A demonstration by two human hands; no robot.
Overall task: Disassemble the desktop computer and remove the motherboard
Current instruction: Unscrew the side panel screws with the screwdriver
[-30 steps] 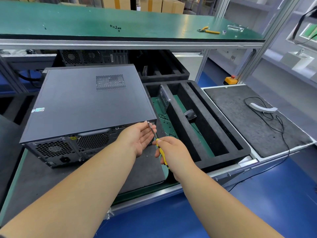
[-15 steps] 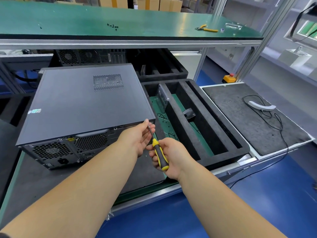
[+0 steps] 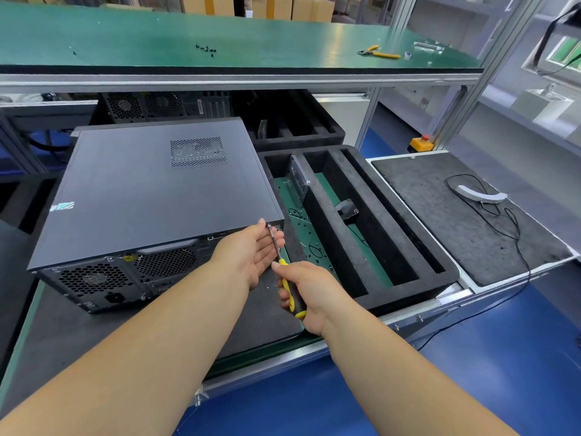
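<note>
Yellow-and-black plastic marks the handle of the screwdriver (image 3: pixel 290 297), which the right hand (image 3: pixel 309 294) grips with its fingers curled round it. Its metal shaft slants up and away from that hand to the near right corner of the desktop computer (image 3: pixel 157 190), where the tip meets the rear panel just under the lid edge. The left hand (image 3: pixel 251 250) sits just left of the shaft, palm turned toward it, fingers loosely extended and cupped beside the tip (it holds nothing that I can make out).

The computer lies flat on a dark mat on the counter (image 3: pixel 270 344), stretching away to the left of both hands, its fan grilles and power socket facing the person. Right of the hands sits a black foam tray (image 3: pixel 405 262) with 3 long slots. Beyond it, farther right, a grey wrist strap (image 3: pixel 481 195) and its thin cord rest on another dark mat. Above the hands, on the green shelf (image 3: pixel 125 36), lie yellow-handled pliers (image 3: pixel 379 51) and a few small black screws (image 3: pixel 206 49).
</note>
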